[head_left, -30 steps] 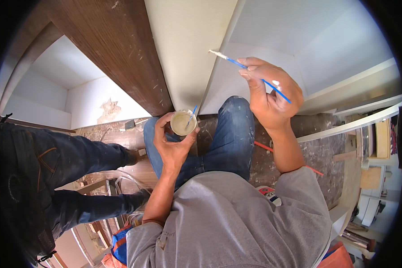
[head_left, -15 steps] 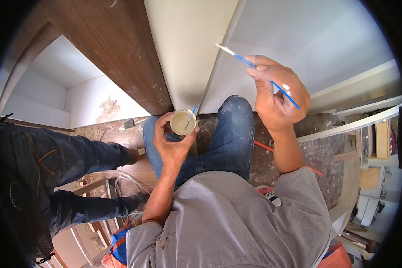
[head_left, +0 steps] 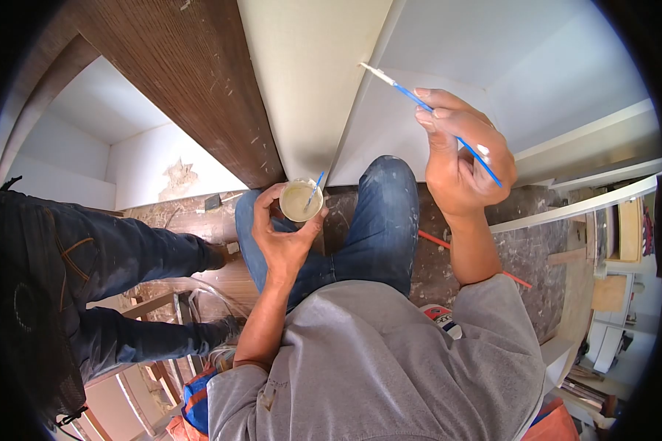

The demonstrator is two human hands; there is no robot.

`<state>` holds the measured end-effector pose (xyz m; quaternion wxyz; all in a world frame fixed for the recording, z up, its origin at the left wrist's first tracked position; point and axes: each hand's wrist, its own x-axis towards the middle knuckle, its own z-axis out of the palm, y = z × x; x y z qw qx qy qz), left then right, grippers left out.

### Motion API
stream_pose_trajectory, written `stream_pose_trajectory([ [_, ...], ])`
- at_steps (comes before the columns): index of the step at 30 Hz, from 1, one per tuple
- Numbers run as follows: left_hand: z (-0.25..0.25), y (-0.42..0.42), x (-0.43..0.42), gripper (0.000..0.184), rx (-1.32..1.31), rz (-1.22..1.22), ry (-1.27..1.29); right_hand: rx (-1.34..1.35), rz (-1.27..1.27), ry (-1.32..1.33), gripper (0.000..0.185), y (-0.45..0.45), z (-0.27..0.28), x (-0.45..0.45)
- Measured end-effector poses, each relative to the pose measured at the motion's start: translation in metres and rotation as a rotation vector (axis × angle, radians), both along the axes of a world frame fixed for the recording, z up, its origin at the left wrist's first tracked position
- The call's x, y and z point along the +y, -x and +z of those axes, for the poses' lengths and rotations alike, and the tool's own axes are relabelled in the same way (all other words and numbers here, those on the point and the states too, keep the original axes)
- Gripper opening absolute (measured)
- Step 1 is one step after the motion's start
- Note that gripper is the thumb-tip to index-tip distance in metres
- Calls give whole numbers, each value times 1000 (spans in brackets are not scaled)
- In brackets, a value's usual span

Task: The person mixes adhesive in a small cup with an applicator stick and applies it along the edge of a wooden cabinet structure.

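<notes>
My left hand [head_left: 285, 239] is wrapped round a small cup [head_left: 299, 203] of cream-coloured paint. A second thin blue stick [head_left: 317, 187] leans in the cup. Raised at the right, my right hand [head_left: 467, 151] pinches a thin blue paintbrush [head_left: 407, 95] between thumb and fingers. The brush's pale tip meets the right edge of a cream-coloured panel [head_left: 301, 81], and a white smear marks my right hand. The cup is held over my lap, near the panel's lower end.
A dark wooden beam [head_left: 191, 81] runs along the panel's left side. Another person's legs [head_left: 132, 253] stand at the left. White cabinet compartments [head_left: 449, 95] lie to the right. A red rod [head_left: 434, 239] rests on the stained floor beside my knee.
My right hand has moved slightly up and to the right, carrying the brush tip a little farther up the panel's edge. The left hand and cup stay in place.
</notes>
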<state>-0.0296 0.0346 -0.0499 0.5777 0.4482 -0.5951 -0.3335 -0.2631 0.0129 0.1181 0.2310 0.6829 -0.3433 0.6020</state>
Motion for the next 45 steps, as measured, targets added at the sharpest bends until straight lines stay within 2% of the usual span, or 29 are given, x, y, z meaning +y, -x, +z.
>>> stream_pose_trajectory([
  [3, 4, 0, 0, 62, -16, 17, -1, -106, 78, -47, 25, -4, -5, 8],
  [9, 7, 3, -4, 60, -15, 16, 22, -188, 396, -530, 21, -16, -4, 40],
  [10, 7, 0, -3, 67, -33, -59, -14, -175, 423, -597, 20, -20, -5, 43],
  [15, 4, 2, -6, 65, -104, -45, 107, 71, 208, -757, 18, -34, -21, 50],
  [20, 8, 5, -7, 64, -172, -10, 245, 114, 204, -790, 10, -45, -28, 48],
  [28, 15, 9, -3, 63, -169, 3, 224, 172, 168, -895, 12, -52, -35, 48],
  [38, 4, 4, -7, 64, -19, -25, 46, -103, 330, -818, 13, -28, -17, 50],
  [45, 6, 3, -9, 66, -65, -38, 22, -307, 405, -804, 13, -16, -18, 54],
])
